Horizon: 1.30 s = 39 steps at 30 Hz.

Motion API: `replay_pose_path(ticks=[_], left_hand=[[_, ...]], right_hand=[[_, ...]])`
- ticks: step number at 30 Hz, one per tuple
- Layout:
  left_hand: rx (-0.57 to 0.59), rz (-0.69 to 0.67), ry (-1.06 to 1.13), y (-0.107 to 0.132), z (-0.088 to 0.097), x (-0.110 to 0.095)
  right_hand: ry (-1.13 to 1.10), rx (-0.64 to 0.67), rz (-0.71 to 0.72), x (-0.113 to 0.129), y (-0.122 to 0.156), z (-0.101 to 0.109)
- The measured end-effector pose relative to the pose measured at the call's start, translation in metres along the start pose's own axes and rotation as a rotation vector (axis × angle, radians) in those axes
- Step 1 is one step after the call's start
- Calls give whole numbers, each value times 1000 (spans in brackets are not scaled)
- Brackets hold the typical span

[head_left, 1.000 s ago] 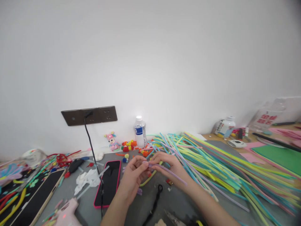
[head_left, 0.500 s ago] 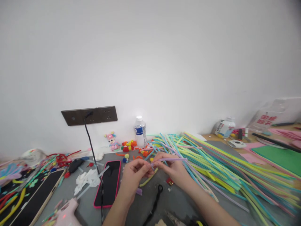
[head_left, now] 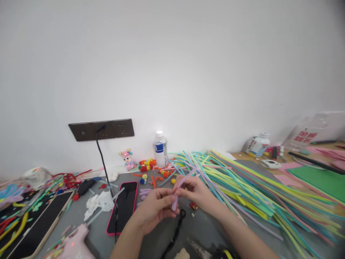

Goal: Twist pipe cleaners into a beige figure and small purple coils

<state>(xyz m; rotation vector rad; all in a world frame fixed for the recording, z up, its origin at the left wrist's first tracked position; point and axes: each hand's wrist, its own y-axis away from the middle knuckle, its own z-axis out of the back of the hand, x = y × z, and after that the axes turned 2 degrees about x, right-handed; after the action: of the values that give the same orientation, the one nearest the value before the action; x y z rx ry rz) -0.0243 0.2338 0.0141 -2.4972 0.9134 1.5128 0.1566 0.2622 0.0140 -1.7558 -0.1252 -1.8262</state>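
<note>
A lilac pipe cleaner (head_left: 185,178) is pinched between my two hands at the middle of the table. My left hand (head_left: 159,207) grips its lower part, where a folded lilac end hangs below the fingertips. From the other side my right hand (head_left: 195,190) pinches it a little higher, and the free length slants up to the right. Beyond my left hand lie several short bent lilac pieces (head_left: 145,192). A black braided cord (head_left: 176,233) with a loop lies below the hands, and a small red and gold piece (head_left: 193,206) is beside my right wrist.
Many pastel pipe cleaners (head_left: 250,187) spread across the right. A pink-edged phone (head_left: 124,205), crumpled tissue (head_left: 99,204) and a pink glue gun (head_left: 77,242) lie on the left, with a black cable (head_left: 104,162) crossing there. A bottle (head_left: 160,149) stands by the wall.
The lilac pipe cleaner has turned from lying nearly level to slanting upward, its folded lower end now showing. My left hand has shifted slightly lower and turned, opening the lilac pieces behind it to view.
</note>
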Motion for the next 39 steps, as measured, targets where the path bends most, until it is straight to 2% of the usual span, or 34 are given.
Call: replay_pose_path(ticks=[3,7,10,16,20,28,33,39], left_hand=[[43,36,-11,0,1,3],[0,2,-51,-1,1,5],[-21,-35,-120,-1,0,4],[5,-101,-261,-1,-3,2],[4,-108,-241,1,-6,0],[-74,-117,-170,-1,-8,-1],[-75,-87,-103,-3,-5,2],[-71,-95,-118,-3,-5,0]], right_hand=[[-2,44,-20,1,1,0],[23,33,-21,3,2,-1],[-50,11,-28,5,2,-4],[-201,76,-102,7,2,-5],[-171,58,-81,6,2,-3],[-97,-5,-36,4,1,-2],[-162,39,-98,9,1,-1],[-158,39,-45,6,2,-2]])
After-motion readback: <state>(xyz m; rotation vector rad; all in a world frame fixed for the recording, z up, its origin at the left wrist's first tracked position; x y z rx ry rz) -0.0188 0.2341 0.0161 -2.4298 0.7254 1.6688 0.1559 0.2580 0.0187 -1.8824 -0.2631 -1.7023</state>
